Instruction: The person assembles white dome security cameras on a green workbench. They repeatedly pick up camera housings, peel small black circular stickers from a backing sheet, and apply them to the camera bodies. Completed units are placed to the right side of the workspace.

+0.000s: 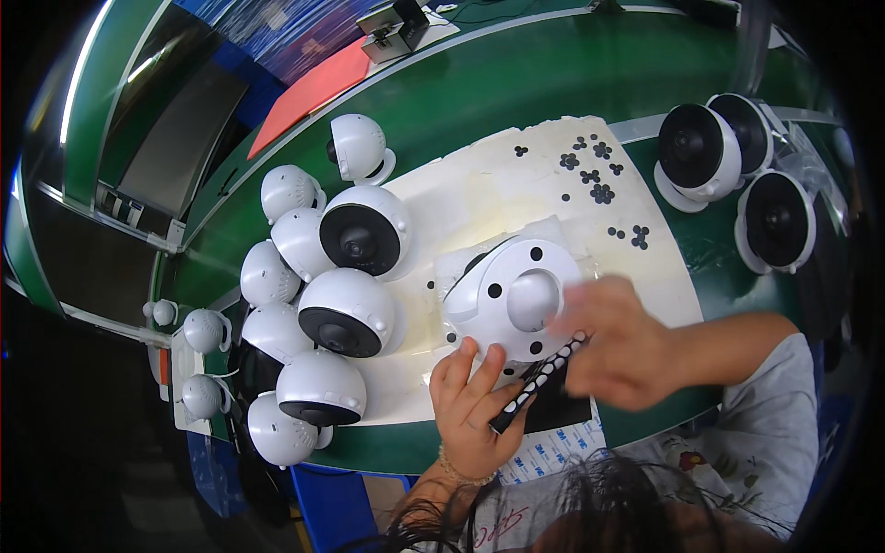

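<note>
Left grip (479, 410) pinches a dotted strip (542, 378); right grip (619, 346) too blurred to tell; blue-lettered white sheet (555, 453) nearby.

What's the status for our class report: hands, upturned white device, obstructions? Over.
Left hand gripping dotted black strip; right hand blurred near strip's far end. White device underside-up, three black dots visible. Right hand hiding part of device's edge.

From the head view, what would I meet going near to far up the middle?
Left hand → white rounded device → far black dot clusters → small grey box at the top.
</note>
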A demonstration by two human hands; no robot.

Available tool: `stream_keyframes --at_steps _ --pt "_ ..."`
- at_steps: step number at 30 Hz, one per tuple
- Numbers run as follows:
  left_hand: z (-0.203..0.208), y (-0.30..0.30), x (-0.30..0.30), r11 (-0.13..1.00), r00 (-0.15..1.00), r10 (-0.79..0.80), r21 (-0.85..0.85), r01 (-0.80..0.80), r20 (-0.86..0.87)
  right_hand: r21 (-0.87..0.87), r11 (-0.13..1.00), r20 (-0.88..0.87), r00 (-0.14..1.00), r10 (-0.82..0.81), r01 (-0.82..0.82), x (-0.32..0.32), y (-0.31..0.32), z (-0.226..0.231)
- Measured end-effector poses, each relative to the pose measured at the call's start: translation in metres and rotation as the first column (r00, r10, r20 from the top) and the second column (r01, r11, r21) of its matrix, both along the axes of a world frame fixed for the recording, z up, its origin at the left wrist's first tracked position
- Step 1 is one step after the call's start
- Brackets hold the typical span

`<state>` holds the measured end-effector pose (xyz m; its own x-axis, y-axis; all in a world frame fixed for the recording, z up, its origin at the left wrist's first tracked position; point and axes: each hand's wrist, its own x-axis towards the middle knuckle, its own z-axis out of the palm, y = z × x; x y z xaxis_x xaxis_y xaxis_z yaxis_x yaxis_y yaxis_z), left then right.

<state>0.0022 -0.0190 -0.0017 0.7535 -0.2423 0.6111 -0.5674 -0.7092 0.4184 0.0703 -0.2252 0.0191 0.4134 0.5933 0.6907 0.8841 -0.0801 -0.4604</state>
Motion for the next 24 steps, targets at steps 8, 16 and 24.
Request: stream_keyframes --at_steps 8,16,24 --pt "-0.001 0.0 0.0 1.0 1.0 -0.004 0.006 0.004 -0.024 -0.121 0.982 -0.244 0.954 -0.174 0.148 0.023 -0.013 -0.005" --pt "0.0 0.0 -0.001 1.0 0.999 0.006 0.026 -0.005 -0.032 -0.189 0.944 0.089 0.962 -0.258 0.27 0.02 -0.017 -0.003" --pt "0.003 -0.001 -0.002 0.999 0.998 0.019 0.038 -0.017 -0.052 -0.013 0.948 -0.369 0.879 -0.301 0.319 0.022 -0.014 -0.003"
